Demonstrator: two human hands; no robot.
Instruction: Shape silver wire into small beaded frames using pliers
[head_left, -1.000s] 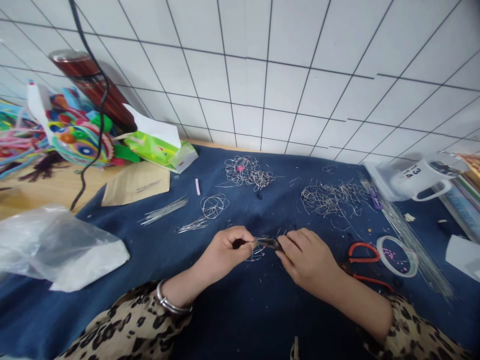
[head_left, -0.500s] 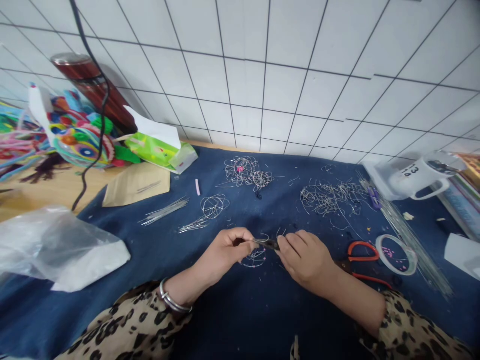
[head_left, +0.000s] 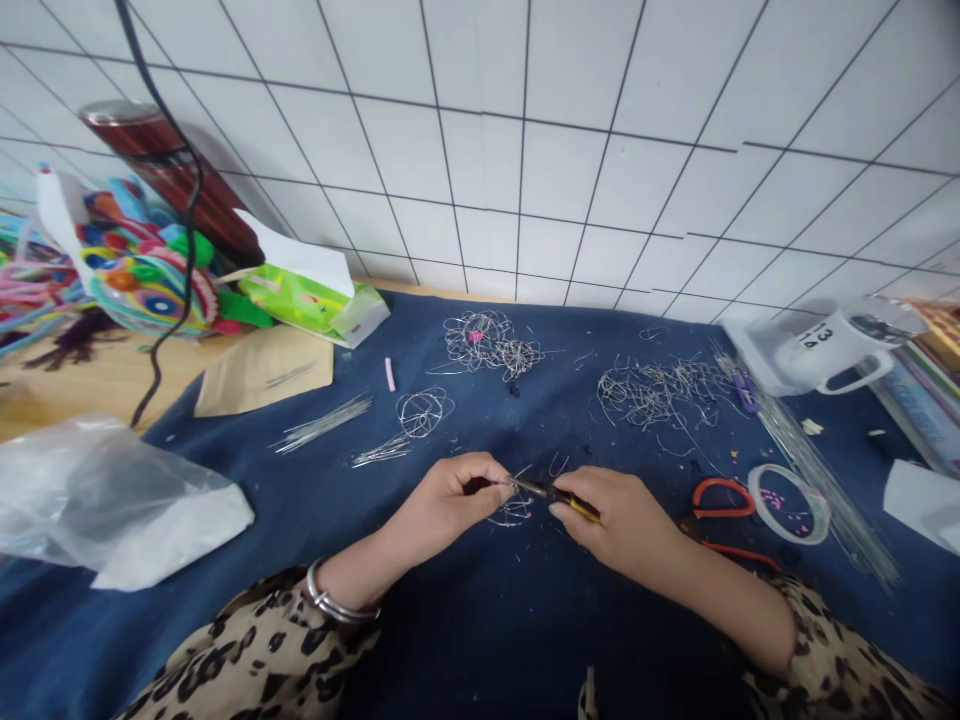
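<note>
My left hand (head_left: 461, 500) pinches a round piece of bent silvery wire (head_left: 513, 515) dotted with small pink beads. In my right hand (head_left: 611, 515) is a pair of pliers (head_left: 551, 492) with a yellow and dark handle. The tips of the pliers meet the wire right at my left fingertips. Whether the jaws are closed on it is too small to tell. Just beyond the pliers, a short U-shaped wire (head_left: 558, 465) lies on the dark blue cloth (head_left: 480, 630). Another round wire shape (head_left: 424, 412) rests to the left, beside a bundle of cut wires (head_left: 381, 451).
Tangled wire pieces (head_left: 660, 390) and wire flowers (head_left: 484, 340) lie further back. At right are red-handled scissors or pliers (head_left: 724, 498), a bead dish (head_left: 789, 503), long wires (head_left: 840, 495) and a white mug (head_left: 847, 350). A plastic bag (head_left: 127, 500) lies at left.
My right hand has shifted slightly right and turned, so the pliers' yellow handle now shows. The wire end by the pliers' tips points differently. My left hand keeps its pinch.
</note>
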